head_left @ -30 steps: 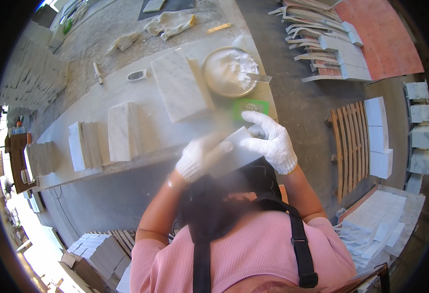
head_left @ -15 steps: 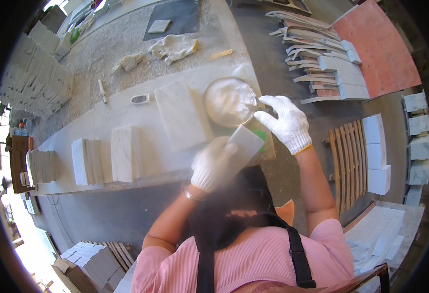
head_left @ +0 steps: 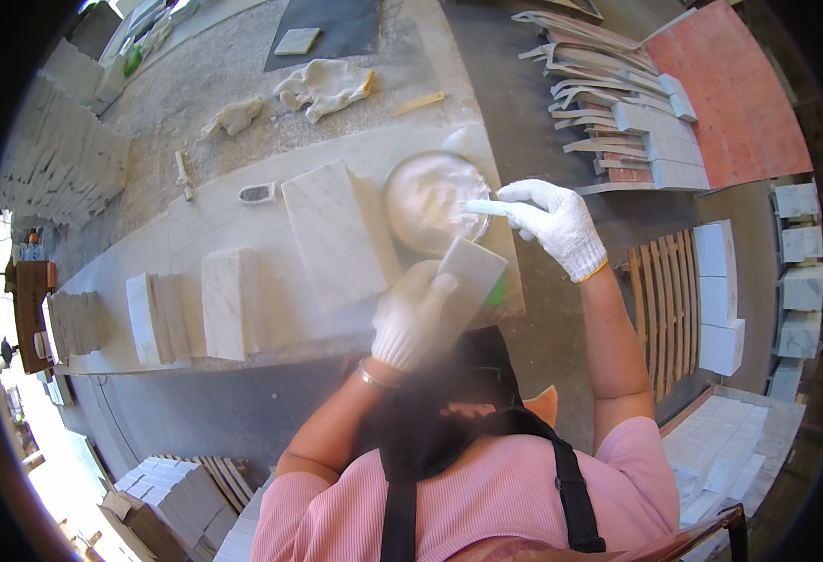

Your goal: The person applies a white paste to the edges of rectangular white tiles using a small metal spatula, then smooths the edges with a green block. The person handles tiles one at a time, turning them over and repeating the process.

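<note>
White knitted work gloves cover both my hands. A rectangular white marble tile (head_left: 475,272) is gripped in my left hand (head_left: 407,323), tilted in front of my chest, near the bench edge. My right hand (head_left: 561,232) pinches a pale, thin spatula-like tool (head_left: 489,207) between thumb and fingers. Its tip reaches over the rim of a round shallow dish (head_left: 390,225) filled with white paste (head_left: 430,199). Left of the dish lies a stack of larger veined marble tiles (head_left: 337,229). A bit of green (head_left: 497,290) shows behind the held tile.
More tile stacks (head_left: 224,304) stand along the dusty workbench (head_left: 187,244). Loose gloves (head_left: 325,87), a yellowish stick (head_left: 419,103) and a small white-rimmed piece (head_left: 257,193) lie farther back. On the right are a slatted wooden pallet (head_left: 664,318), boxes (head_left: 719,295) and a reddish board (head_left: 725,94).
The tool in my right hand now shows its pale length, turned level over the dish edge. My left hand keeps the tile, with its upper end raised slightly. The view has shifted a little.
</note>
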Tool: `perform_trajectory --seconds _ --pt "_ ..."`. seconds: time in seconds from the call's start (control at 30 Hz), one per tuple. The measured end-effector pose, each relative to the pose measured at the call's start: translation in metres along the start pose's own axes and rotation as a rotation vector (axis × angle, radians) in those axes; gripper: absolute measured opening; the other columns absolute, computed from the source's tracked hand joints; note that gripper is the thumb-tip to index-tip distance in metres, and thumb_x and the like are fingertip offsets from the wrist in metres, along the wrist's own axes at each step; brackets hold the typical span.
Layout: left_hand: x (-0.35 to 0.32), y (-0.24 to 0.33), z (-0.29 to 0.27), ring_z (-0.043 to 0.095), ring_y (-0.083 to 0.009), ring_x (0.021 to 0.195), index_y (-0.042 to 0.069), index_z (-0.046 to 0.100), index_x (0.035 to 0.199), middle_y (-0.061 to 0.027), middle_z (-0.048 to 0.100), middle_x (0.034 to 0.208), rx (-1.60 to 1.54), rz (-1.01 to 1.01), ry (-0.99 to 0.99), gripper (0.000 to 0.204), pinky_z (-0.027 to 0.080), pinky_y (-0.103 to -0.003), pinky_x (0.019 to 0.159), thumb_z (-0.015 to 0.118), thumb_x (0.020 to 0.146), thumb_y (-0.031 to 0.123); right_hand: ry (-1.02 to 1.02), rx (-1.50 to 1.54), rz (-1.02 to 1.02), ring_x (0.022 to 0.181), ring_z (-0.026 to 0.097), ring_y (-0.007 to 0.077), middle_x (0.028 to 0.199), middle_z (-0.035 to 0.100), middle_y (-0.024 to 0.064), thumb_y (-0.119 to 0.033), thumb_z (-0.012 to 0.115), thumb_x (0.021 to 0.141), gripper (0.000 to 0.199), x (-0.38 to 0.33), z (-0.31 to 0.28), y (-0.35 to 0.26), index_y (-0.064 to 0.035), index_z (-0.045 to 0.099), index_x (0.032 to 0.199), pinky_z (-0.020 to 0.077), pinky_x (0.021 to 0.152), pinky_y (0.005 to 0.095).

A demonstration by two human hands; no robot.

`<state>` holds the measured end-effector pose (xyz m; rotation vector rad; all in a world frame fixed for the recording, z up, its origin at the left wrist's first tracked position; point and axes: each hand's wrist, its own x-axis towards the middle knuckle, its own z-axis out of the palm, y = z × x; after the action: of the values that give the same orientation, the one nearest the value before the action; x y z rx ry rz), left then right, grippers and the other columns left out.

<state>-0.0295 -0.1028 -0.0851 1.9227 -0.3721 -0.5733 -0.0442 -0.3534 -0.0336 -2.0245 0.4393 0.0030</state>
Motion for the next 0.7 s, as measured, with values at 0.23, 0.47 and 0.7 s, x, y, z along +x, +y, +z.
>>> perform_trajectory --seconds 0.23,0.47,0.7 --pt "0.002 0.001 0.002 0.07 -0.0232 0.104 0.003 0.072 0.126 -0.015 0.075 0.113 -0.092 -0.096 0.002 0.04 0.053 -0.037 0.094 0.063 0.102 0.033 -0.045 0.035 0.017 0.067 0.06 0.0053 0.087 0.074 0.0007 -0.012 0.072 0.096 0.022 0.013 0.014 0.011 -0.0034 0.079 0.115 0.0482 0.06 0.0234" --pt "0.004 0.003 0.002 0.067 -0.0404 0.114 0.003 0.065 0.131 -0.0234 0.07 0.122 -0.132 -0.118 -0.049 0.048 0.05 -0.046 0.101 0.053 0.104 0.04 -0.114 0.08 0.02 0.065 0.059 0.0052 0.086 0.075 0.0015 -0.014 0.072 0.095 0.023 0.025 0.02 0.024 -0.0031 0.079 0.115 0.0456 0.057 0.023" --pt "0.004 -0.001 0.005 0.069 -0.0277 0.107 0.001 0.068 0.13 -0.0184 0.074 0.116 -0.127 -0.091 0.007 0.043 0.052 -0.04 0.097 0.06 0.102 0.033 -0.089 0.244 0.118 0.064 0.059 0.0053 0.086 0.074 0.0011 -0.013 0.071 0.092 0.026 0.017 0.01 0.013 -0.0042 0.079 0.115 0.0436 0.055 0.021"
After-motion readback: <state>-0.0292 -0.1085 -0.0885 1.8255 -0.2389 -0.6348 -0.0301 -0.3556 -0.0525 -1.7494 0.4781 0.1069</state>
